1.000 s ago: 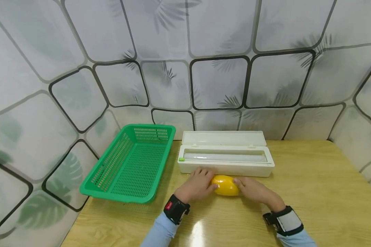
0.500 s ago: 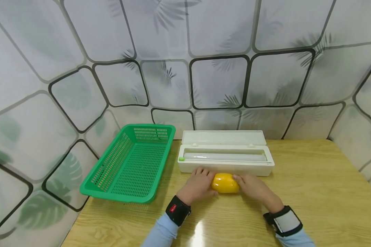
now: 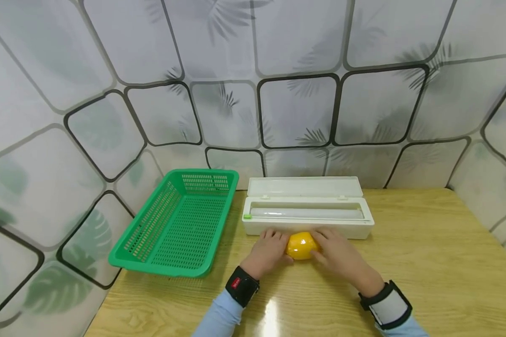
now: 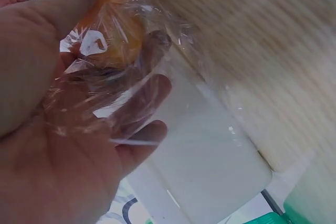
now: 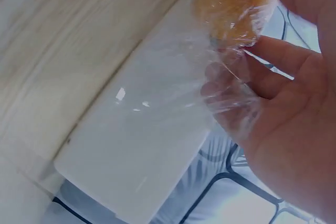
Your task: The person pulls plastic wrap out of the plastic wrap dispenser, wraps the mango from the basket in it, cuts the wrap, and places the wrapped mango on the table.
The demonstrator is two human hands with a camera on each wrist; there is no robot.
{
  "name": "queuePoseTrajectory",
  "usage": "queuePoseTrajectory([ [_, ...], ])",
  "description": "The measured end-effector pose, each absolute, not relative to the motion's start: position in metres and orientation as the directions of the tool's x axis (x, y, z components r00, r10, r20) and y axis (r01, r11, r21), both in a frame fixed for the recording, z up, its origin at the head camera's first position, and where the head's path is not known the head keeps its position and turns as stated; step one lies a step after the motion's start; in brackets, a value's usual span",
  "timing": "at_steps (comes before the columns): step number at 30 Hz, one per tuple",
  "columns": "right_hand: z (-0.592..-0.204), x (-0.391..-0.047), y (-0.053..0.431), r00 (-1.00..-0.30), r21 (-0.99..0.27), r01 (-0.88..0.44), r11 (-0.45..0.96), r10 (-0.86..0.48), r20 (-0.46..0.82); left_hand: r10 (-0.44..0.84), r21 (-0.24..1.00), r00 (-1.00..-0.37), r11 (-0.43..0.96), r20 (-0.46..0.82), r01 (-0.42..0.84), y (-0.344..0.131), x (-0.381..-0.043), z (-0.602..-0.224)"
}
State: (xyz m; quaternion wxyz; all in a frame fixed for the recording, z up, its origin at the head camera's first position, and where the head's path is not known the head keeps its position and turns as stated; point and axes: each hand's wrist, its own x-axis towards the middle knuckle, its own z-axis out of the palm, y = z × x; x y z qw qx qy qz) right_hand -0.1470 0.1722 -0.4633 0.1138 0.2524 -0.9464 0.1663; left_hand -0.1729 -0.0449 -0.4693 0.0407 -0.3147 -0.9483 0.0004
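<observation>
Between my two hands sits a yellow-orange oval fruit (image 3: 301,245) wrapped in clear cling film (image 4: 113,95), just in front of the white dispenser box. My left hand (image 3: 266,252) grips its left end, thumb on the near side and fingers on the far side. From the right, my right hand (image 3: 339,256) holds the other end, thumb and fingers around it. Loose crinkled film (image 5: 236,93) trails off the fruit across the fingers of both hands. A pale mark (image 4: 94,43) shows on the fruit in the left wrist view.
Directly behind the hands stands the white cling film dispenser (image 3: 308,229), lid (image 3: 305,187) raised, a film roll (image 3: 308,214) inside and a green slider (image 3: 247,216) at its left. A green plastic basket (image 3: 223,224) is to the left on the wooden table (image 3: 426,262). Patterned sheeting (image 3: 299,112) surrounds the table.
My right hand has shifted left and come further over the fruit, covering more of it. The fruit has moved slightly away from me, toward the dispenser. My left hand keeps its hold.
</observation>
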Motion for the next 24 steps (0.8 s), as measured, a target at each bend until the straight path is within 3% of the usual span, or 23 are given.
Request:
queuePoseTrajectory([
  [9,-0.461,-0.141,0.170,-0.843,-0.250,-0.528,0.811,-0.468,0.265,0.709,-0.128,-0.701,0.704,0.075,0.699,-0.042,-0.171,-0.463],
  [17,-0.461,-0.141,0.169,-0.869,-0.281,-0.494,0.823,-0.455,0.194,0.701,-0.092,-0.712,0.713,0.049,0.695,-0.044,-0.170,-0.459],
  [24,-0.462,-0.142,0.167,-0.893,-0.298,-0.449,0.842,-0.418,0.164,0.728,-0.094,-0.684,0.685,0.049,0.722,-0.043,-0.168,-0.453],
])
